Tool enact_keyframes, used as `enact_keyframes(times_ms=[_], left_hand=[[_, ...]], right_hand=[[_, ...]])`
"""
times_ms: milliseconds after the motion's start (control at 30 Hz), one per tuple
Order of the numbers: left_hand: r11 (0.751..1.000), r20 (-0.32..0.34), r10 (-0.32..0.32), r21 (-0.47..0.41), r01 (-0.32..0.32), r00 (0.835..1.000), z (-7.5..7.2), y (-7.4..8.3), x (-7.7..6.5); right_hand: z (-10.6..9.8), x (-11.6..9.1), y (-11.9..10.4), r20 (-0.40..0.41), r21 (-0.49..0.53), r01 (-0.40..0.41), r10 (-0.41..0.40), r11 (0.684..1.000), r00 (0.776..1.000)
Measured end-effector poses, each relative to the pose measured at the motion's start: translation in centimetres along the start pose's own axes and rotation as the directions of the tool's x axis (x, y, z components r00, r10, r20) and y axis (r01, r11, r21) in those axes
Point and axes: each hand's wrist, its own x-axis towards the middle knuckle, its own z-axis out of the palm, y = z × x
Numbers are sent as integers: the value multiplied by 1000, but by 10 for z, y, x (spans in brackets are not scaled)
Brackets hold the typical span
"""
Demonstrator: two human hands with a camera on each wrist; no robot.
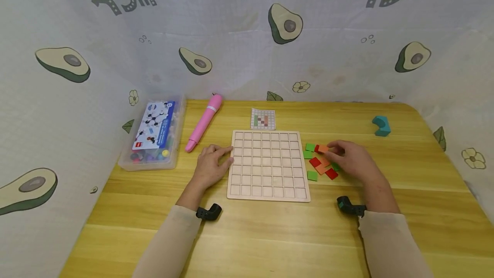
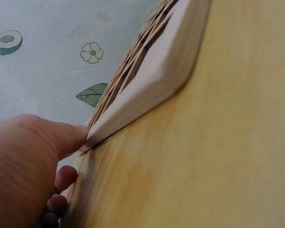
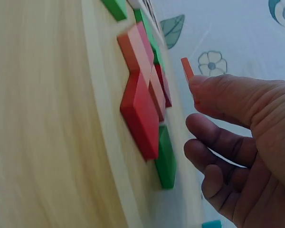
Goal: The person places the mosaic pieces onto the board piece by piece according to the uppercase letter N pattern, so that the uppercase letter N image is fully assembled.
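A square wooden grid board (image 1: 266,165) lies in the middle of the table, its cells bare. My left hand (image 1: 210,167) touches the board's left edge with thumb and index finger; in the left wrist view the thumb lies against the board's pale side (image 2: 147,90). Between thumb and index finger, my right hand (image 1: 353,160) pinches an orange square tile (image 3: 186,69), raised above the loose tiles. Below it, right of the board, lie several green, red and orange tiles, among them a red tile (image 3: 141,114) and a green tile (image 1: 312,176).
A small pattern card (image 1: 263,119) with coloured squares lies behind the board. On the left are a pink pen-like stick (image 1: 204,122) and a clear plastic box (image 1: 154,136) of coloured balls. A teal arched block (image 1: 382,126) stands at the back right.
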Motion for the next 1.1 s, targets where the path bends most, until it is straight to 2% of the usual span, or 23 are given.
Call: enact_keyframes(times_ms=[467,767,1100], left_hand=[[1000,-6,9,6,-9,1000,2,-3,2],[1000,-7,13,2,-13,1000,1,-3,2],[1000,-18,11,-1,-11,1000,1,-4,2]], right_hand=[[15,3,-39,-18,-13,129,-129,992,991],[26,7,-55,-32,-20,177,-178,984,984],[35,12,-79,2,1,202,-202,979,979]])
